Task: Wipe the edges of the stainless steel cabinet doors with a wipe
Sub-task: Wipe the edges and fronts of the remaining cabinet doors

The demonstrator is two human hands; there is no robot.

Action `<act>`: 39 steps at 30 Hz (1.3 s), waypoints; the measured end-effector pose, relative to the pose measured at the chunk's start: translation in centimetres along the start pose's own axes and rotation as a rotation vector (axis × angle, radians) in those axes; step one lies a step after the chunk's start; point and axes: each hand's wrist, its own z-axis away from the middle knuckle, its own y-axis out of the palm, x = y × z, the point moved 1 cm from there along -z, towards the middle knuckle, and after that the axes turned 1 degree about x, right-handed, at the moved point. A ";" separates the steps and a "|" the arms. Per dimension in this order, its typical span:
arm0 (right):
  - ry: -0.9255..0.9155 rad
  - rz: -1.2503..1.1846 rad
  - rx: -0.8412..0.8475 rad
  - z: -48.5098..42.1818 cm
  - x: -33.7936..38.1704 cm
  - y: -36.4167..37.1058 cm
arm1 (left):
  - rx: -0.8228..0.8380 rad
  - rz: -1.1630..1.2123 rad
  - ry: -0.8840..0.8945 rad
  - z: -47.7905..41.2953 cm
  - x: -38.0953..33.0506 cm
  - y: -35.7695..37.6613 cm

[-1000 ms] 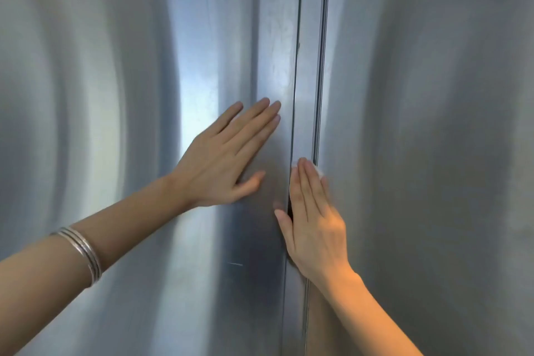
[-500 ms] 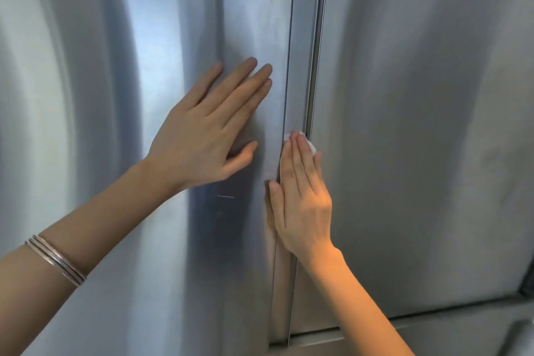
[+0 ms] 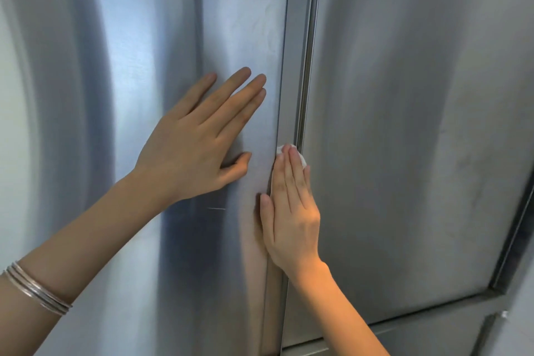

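Right hand [image 3: 291, 211], fingers straight and together, presses wipe [image 3: 302, 161] onto edge strip [image 3: 297, 37] between doors, low on seam; left hand [image 3: 196, 147] flat, fingers extended, braces left door [image 3: 173, 37]. Judged mid-task: rest of seam, bottom and outer edges likely left

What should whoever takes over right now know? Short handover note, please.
Hands: the left hand lies flat on the left door, fingers straight, holding nothing. The right hand presses the white wipe with straight fingers against the vertical edge strip between the left door and the right door; the wipe peeks out at the fingertips.
Done: the picture does not show how much of the strip has been wiped.
Left: probably the strip above and below the hand, then the other door edges.
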 end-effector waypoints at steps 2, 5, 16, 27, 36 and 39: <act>0.018 -0.011 0.019 2.9 0.1 0.1 | -0.006 -0.001 0.003 -0.1 0.0 0.0; 0.025 0.013 0.096 8.7 0.6 -0.1 | 0.006 0.001 0.005 -0.1 -0.2 -0.2; 0.079 -0.012 0.125 11.4 0.8 -0.3 | 0.100 0.129 0.115 5.0 -5.2 1.0; 0.100 0.024 0.291 17.8 0.8 -1.1 | 0.192 0.174 0.140 10.6 -9.2 2.3; 0.148 0.038 0.321 16.4 1.0 -1.1 | 0.187 0.160 0.151 10.8 -9.2 2.8; 0.192 0.049 0.511 23.0 2.1 -2.5 | 0.183 0.163 0.171 11.0 -9.2 2.8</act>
